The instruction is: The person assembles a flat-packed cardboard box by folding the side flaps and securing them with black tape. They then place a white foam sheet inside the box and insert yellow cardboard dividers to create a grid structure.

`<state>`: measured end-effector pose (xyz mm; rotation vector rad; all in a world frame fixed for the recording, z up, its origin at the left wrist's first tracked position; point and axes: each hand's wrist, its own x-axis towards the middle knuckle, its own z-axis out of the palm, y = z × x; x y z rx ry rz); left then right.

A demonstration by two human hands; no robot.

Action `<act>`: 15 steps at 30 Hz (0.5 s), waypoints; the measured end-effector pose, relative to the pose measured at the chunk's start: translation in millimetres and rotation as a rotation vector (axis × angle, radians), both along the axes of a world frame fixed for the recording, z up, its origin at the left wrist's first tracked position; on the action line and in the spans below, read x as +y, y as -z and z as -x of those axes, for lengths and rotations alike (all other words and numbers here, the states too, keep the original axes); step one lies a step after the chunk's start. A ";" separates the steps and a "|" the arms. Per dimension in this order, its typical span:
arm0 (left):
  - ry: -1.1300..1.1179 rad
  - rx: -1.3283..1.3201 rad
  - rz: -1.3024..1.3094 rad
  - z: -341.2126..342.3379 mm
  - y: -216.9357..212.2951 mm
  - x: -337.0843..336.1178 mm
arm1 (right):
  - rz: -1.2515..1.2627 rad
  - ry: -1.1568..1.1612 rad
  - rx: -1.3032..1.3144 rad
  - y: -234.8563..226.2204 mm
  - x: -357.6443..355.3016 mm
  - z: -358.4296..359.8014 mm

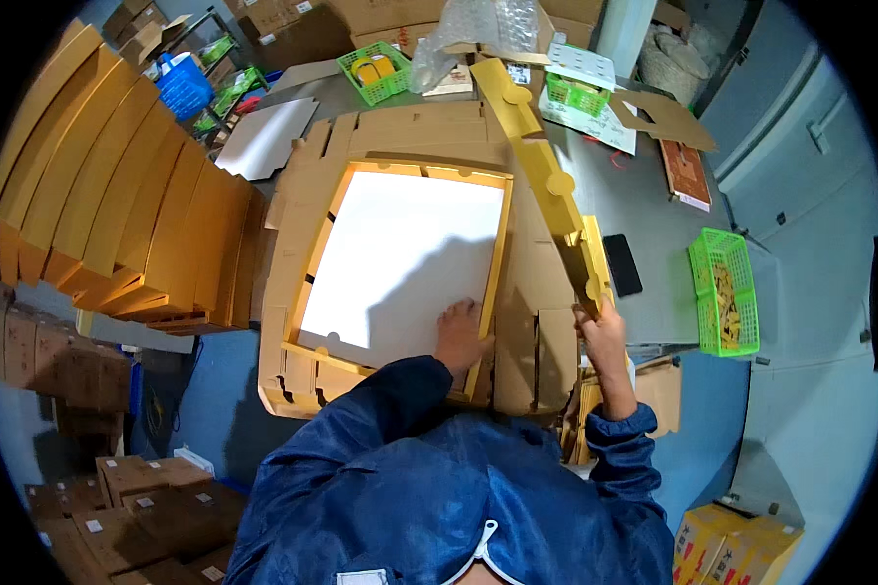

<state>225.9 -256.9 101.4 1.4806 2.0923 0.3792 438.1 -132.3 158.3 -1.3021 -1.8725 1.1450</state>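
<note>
Cardboard strip (546, 175), yellow on its face with round tabs along one edge, runs as a long narrow piece from the far middle of the grey table (654, 205) down toward me, rising on a slant above the right side of the flattened carton (527, 292). My right hand (600, 327) grasps the near end of that strip, fingers clenched around it, at the near right edge of the carton. The strip therefore extends up and away from the right hand toward the far side of the table. My left hand (458, 336) lies palm down with fingers spread, pressing on the near right corner of the white sheet (405, 258), where the sheet meets the yellow inner frame (498, 263); it grips nothing. The white sheet lies flat inside that frame, at the centre of the carton. The two hands are near each other, with the frame's right rail and a brown carton panel between them. A black phone (621, 264) lies on the table just right of the strip. A green basket (724, 291) stands at the right edge of the table, well apart from the right hand. Folded cartons (117, 195) stand stacked on edge to the left of the table.
</note>
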 end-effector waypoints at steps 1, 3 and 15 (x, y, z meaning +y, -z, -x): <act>-0.013 -0.005 -0.221 -1.7 22.7 -3.9 | -0.051 -0.029 -0.019 1.1 6.7 -6.3; 0.095 0.044 -0.259 0.2 22.5 -12.7 | -0.106 0.008 -0.145 6.0 18.2 -24.8; 0.430 0.160 -0.319 73.4 -27.1 -138.4 | -0.450 -0.633 -0.288 -18.4 26.1 -6.5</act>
